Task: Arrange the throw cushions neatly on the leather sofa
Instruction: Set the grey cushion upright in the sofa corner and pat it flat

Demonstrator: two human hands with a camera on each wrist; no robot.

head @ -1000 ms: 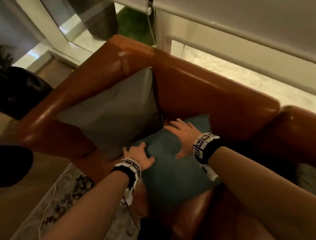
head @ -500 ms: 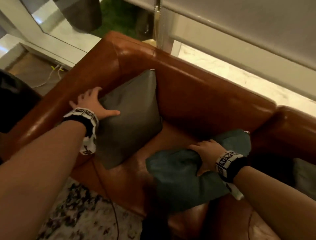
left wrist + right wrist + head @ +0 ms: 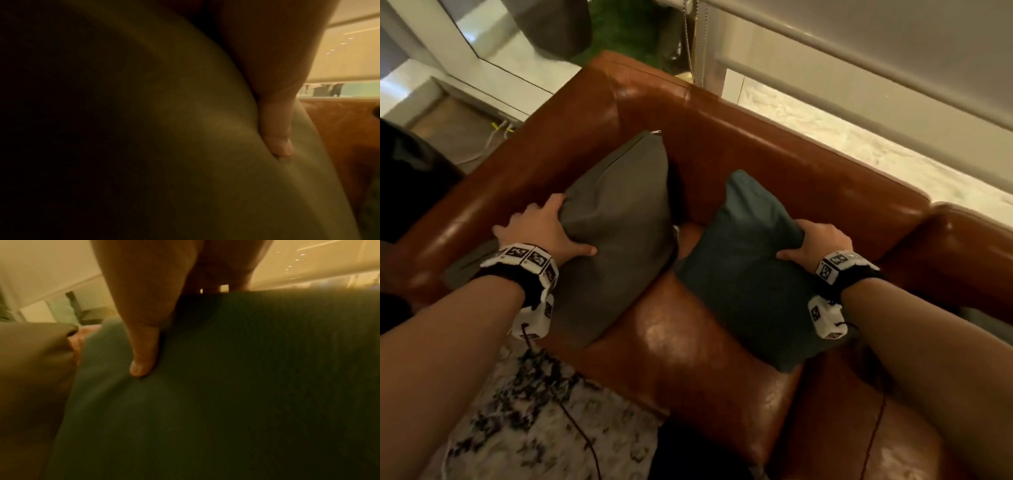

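Note:
A grey cushion (image 3: 616,219) leans in the left corner of the brown leather sofa (image 3: 774,164). My left hand (image 3: 544,229) grips its left edge, thumb pressed on the front face and fingers behind. In the left wrist view the thumb (image 3: 277,129) dents the grey cushion (image 3: 185,146). A teal cushion (image 3: 750,274) stands tilted on the seat to the right. My right hand (image 3: 815,243) grips its right edge, thumb in front. The right wrist view shows that thumb (image 3: 144,356) on the teal cushion (image 3: 226,386), with the fingers hidden over its top edge.
Bare seat leather (image 3: 688,359) shows between and in front of the two cushions. A patterned rug (image 3: 534,428) lies left of the sofa, with a thin cable across it. A window with a lowered blind (image 3: 859,51) runs behind the backrest. Another seat section (image 3: 969,246) continues to the right.
The teal cushion has gone from lying flat on the seat to standing up beside the grey one, carried right by my right hand. My left hand moved from it to the grey cushion's edge.

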